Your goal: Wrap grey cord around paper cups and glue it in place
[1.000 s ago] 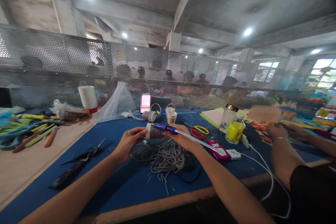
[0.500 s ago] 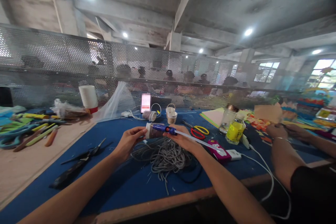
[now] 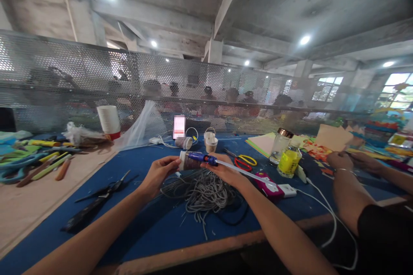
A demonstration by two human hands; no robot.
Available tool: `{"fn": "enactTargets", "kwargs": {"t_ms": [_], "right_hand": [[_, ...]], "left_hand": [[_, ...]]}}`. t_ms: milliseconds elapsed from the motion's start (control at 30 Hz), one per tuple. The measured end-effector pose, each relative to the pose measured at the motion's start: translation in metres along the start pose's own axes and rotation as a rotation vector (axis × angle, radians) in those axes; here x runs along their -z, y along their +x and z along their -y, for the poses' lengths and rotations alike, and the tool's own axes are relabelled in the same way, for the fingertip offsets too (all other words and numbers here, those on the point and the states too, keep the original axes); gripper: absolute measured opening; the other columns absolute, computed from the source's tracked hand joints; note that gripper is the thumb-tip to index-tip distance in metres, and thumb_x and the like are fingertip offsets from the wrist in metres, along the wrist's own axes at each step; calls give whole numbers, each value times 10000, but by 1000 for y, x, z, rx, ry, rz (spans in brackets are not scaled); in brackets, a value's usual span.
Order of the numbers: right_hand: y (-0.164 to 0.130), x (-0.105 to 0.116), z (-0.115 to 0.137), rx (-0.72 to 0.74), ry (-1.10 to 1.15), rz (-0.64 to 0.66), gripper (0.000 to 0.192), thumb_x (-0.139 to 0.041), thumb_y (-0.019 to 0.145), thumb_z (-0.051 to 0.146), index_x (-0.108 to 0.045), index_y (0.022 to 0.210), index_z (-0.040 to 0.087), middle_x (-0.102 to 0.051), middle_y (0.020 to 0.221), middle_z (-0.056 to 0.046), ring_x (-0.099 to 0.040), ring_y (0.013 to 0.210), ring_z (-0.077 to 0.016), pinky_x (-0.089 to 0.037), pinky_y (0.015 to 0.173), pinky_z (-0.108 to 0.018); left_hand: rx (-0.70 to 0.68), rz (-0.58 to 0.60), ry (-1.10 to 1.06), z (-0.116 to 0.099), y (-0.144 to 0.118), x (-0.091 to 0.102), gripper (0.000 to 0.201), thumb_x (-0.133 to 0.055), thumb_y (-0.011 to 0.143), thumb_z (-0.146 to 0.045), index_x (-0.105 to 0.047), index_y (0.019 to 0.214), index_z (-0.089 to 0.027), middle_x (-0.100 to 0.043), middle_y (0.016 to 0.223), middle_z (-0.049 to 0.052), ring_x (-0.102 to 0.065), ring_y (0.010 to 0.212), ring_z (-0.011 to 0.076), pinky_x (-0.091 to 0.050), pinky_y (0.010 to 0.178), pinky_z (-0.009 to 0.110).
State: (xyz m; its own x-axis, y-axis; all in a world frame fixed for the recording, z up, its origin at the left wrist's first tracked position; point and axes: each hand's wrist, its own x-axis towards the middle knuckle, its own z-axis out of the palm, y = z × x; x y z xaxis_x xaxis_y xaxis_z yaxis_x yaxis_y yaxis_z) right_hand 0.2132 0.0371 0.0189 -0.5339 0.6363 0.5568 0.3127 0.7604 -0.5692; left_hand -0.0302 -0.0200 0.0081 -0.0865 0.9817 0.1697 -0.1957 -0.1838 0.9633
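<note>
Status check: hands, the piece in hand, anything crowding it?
Left hand grips small cup end; right hand holds blue glue gun against it. Grey cord pile just beneath. Co-worker's hand apart at right.

Counted on the desk (image 3: 155, 227): two pairs of scissors, one black pair (image 3: 106, 189) left of the grey cord bundle (image 3: 203, 191) and one red-and-yellow pair (image 3: 243, 161) behind it to the right. One cord bundle is recorded. Two small white tubs (image 3: 210, 141) are seen behind the bundle. One glass jar (image 3: 280, 145) and one yellow bottle (image 3: 287, 159) are noted right of it. One stack of paper cups (image 3: 109, 121) is logged far left.
</note>
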Motion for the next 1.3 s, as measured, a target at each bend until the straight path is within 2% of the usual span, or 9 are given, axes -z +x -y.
{"fn": "enactTargets", "kwargs": {"t_ms": [333, 667, 833, 967, 1133, 1300], "right_hand": [[-1, 5, 6, -26, -14, -41, 356, -571, 803, 537, -635, 822, 188, -623, 745, -9, -537, 693, -156, -408, 634, -241], [-1, 5, 7, -28, -4, -26, 386, -573, 794, 563, -627, 795, 181, -600, 703, -3, -516, 677, -148, -403, 624, -234], [-3, 2, 7, 20, 8, 56, 358, -559, 827, 526, -625, 813, 174, -599, 732, 9, -516, 675, -131, -394, 619, -225], [-4, 2, 7, 21, -2, 68, 331, -562, 836, 503, -623, 821, 179, -598, 734, 14, -514, 665, -126, -387, 619, -225], [-3, 4, 11, -33, 12, -26, 332, -585, 810, 513, -628, 817, 183, -619, 744, 0, -544, 702, -150, -414, 647, -236], [-2, 0, 18, -28, 87, -221, 325, -577, 825, 482, -636, 863, 165, -655, 820, -37, -579, 754, -165, -455, 723, -265]], "left_hand": [[-1, 25, 11, -3, -2, -2, 251, -779, 654, -333, -741, 827, -155, -732, 815, 48, -644, 729, 149, -487, 760, 254], [-7, 20, 15, -2, -2, -2, 247, -779, 655, -333, -744, 828, -159, -726, 812, 45, -635, 724, 145, -488, 755, 255], [-4, 15, -13, -4, -2, -1, 255, -773, 665, -340, -740, 831, -148, -725, 857, 65, -635, 773, 160, -489, 782, 277], [-4, 5, -14, -6, -3, -3, 245, -775, 663, -333, -740, 818, -147, -721, 846, 63, -631, 767, 159, -494, 762, 269], [12, 28, -6, -4, -3, -3, 258, -789, 642, -333, -743, 816, -149, -722, 807, 59, -637, 735, 161, -504, 750, 273], [26, 35, -15, -1, -3, -3, 281, -802, 622, -327, -741, 829, -148, -726, 831, 58, -648, 758, 164, -507, 780, 272]]}}
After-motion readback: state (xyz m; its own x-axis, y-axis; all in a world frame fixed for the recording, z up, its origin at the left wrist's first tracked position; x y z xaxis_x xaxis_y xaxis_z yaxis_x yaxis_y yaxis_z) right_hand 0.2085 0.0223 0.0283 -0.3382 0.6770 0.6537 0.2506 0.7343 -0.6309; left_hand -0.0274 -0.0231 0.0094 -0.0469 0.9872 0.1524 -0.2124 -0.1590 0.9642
